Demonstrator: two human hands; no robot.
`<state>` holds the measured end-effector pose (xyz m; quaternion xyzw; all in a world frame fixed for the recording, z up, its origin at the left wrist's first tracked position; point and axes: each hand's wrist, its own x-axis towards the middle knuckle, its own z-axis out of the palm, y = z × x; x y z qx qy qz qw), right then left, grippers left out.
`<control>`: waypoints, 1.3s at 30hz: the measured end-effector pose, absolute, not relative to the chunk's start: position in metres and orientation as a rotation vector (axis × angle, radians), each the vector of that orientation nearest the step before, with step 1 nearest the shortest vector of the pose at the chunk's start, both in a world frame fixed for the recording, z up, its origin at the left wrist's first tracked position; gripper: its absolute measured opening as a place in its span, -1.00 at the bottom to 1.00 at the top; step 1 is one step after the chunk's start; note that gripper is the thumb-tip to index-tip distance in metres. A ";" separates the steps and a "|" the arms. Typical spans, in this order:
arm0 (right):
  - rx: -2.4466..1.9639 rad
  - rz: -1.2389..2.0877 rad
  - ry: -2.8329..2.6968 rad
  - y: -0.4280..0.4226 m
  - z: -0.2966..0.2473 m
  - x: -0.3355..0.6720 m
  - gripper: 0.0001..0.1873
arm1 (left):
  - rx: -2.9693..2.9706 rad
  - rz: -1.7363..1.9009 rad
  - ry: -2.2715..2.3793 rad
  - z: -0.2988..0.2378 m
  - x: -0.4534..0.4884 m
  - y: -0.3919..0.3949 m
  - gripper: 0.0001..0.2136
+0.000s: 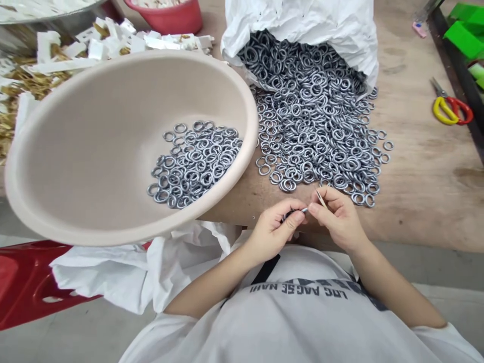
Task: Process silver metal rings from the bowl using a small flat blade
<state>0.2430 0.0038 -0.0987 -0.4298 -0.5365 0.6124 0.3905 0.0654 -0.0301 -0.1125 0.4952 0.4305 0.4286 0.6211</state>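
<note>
My left hand (pixel 274 227) pinches a small dark metal piece (pixel 290 214) with a silver tip, held between thumb and fingers. My right hand (pixel 336 217) grips a thin pale stick (pixel 321 198), and its fingertips nearly touch the silver tip. Just beyond both hands lies a spread heap of grey metal rings (pixel 310 126), spilling from a white plastic bag (pixel 302 30). To the left, a tilted beige plastic basin (pixel 75 151) holds a smaller pile of the same rings (pixel 192 164). The basin's rim is close to my left hand but apart from it.
The rings and basin rest on a worn wooden tabletop (pixel 423 171). Scissors with yellow and red handles (pixel 451 107) lie at the right, near green objects (pixel 465 30). White parts with gold pieces (pixel 106 48) and a red tub (pixel 162 12) are far left. A red stool (pixel 30 280) stands below.
</note>
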 end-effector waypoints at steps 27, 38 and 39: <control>-1.039 0.850 -2.158 -0.011 -0.088 0.270 -0.67 | 1.701 1.150 0.820 -0.112 0.067 -0.020 -0.88; -1.038 0.797 -2.140 -0.012 -0.084 0.264 -0.70 | 1.647 1.161 0.800 -0.115 0.062 -0.022 -0.89; -1.045 0.807 -2.147 -0.012 -0.084 0.264 -0.69 | 1.657 1.161 0.797 -0.114 0.061 -0.022 -0.89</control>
